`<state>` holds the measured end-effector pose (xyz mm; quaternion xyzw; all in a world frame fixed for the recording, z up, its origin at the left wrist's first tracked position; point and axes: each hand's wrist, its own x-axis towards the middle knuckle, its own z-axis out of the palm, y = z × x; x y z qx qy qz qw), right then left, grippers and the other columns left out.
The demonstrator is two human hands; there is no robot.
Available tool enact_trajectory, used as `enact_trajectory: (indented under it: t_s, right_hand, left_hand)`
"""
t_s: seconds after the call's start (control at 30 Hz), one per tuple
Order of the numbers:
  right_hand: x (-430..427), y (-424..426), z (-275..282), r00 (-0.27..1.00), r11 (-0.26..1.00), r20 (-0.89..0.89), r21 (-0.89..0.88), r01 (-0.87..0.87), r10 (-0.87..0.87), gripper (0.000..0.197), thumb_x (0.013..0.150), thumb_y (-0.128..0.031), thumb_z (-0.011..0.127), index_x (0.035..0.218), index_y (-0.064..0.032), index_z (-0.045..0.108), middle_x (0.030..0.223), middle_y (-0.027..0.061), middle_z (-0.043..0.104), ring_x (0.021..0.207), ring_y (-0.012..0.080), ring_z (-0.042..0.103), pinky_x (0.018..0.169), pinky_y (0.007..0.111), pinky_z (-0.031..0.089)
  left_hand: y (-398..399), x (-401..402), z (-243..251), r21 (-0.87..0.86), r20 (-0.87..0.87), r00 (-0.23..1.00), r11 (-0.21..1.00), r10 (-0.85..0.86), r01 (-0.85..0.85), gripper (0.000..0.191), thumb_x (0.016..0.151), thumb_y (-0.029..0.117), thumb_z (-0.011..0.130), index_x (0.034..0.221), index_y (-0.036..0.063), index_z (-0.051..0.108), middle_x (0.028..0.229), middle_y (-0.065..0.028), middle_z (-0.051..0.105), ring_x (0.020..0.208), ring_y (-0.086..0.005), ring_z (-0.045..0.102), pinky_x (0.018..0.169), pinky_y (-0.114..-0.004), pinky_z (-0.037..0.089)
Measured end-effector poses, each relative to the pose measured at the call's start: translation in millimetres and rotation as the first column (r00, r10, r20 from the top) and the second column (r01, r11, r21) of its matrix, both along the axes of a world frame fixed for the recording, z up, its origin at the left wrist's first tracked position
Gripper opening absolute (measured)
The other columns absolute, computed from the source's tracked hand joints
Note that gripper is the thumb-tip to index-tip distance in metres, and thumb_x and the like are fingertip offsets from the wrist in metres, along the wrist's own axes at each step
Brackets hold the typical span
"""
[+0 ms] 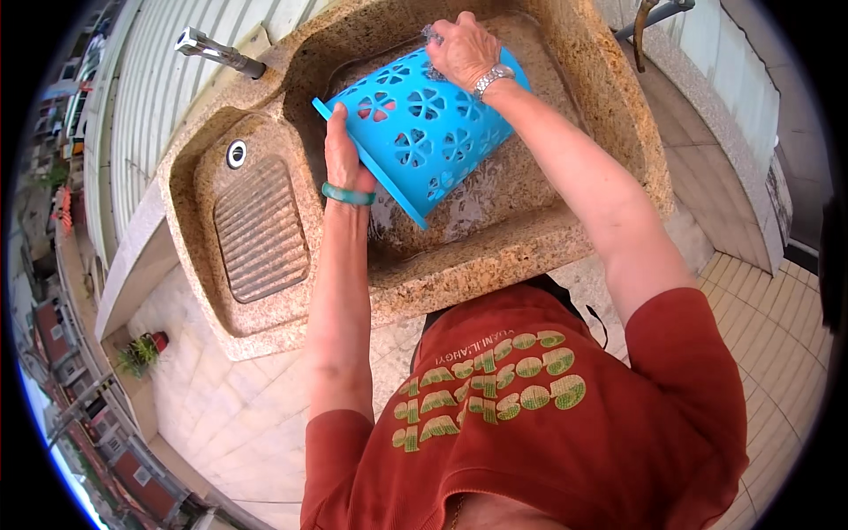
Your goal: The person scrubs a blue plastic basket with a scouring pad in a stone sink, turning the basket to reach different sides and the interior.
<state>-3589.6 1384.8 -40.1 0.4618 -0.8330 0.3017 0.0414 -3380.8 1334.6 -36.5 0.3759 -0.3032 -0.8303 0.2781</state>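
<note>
A bright blue plastic basket with flower-shaped cutouts lies tilted on its side above the basin of a speckled stone sink. My left hand grips its rim at the open end, thumb outside; the fingers are inside and show partly through the cutouts. Pressed against the upper side, near the base, is my right hand, which holds a silvery mesh scrubber. Much of the scrubber is hidden under the fingers. Wet, shiny patches show on the basin floor below the basket.
Left of the basin is a ribbed stone washboard with a round drain. A metal faucet juts over the sink's back left edge. Grey pipe shows at the upper right. A potted plant stands on the tiled floor.
</note>
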Motion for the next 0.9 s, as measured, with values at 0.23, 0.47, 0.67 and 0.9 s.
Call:
enact_trajectory:
  t_s: [0.23,0.47,0.67,0.9]
  right_hand:
    - [-2,-4,-1,1.0,0.995,-0.019,-0.104,-0.007,0.005,0.021,0.078,-0.024,0.062,0.095,-0.0127,0.066,0.094,0.0156,0.056,0.082,0.0372,0.06,0.067,0.048,0.05]
    - [-9,-14,11,1.0,0.995,0.026,0.096,-0.003,0.001,0.021,0.078,-0.022,0.062,0.095,-0.01,0.065,0.094,0.0172,0.054,0.085,0.0373,0.058,0.07,0.048,0.049]
    - [56,14,35,0.989,0.989,-0.008,0.0,-0.147,0.147,0.024,0.074,-0.018,0.064,0.097,-0.0107,0.065,0.093,0.016,0.053,0.085,0.0363,0.057,0.067,0.046,0.048]
    - [69,25,13,0.973,0.965,-0.027,-0.13,-0.23,0.228,0.026,0.076,-0.016,0.062,0.101,-0.01,0.066,0.094,0.015,0.054,0.084,0.0336,0.058,0.068,0.044,0.049]
  left_hand:
    - [34,4,30,0.172,-0.498,0.865,0.971,-0.061,0.167,0.066,0.091,0.052,0.05,0.135,0.0035,0.041,0.131,-0.0155,0.051,0.116,-0.0328,0.052,0.101,-0.049,0.041]
    - [25,6,18,0.141,-0.251,0.965,0.984,-0.075,0.113,0.069,0.089,0.059,0.049,0.131,0.0042,0.046,0.129,-0.0157,0.053,0.114,-0.0294,0.054,0.096,-0.047,0.045]
    - [-14,5,-9,0.117,-0.155,0.98,0.983,-0.123,0.142,0.079,0.087,0.065,0.048,0.134,0.0016,0.043,0.133,-0.0159,0.051,0.116,-0.0282,0.052,0.099,-0.046,0.043]
    - [-10,10,-9,0.025,-0.121,0.988,0.995,-0.096,0.1,0.074,0.088,0.059,0.051,0.131,0.0,0.044,0.128,-0.0152,0.053,0.112,-0.0259,0.054,0.096,-0.039,0.045]
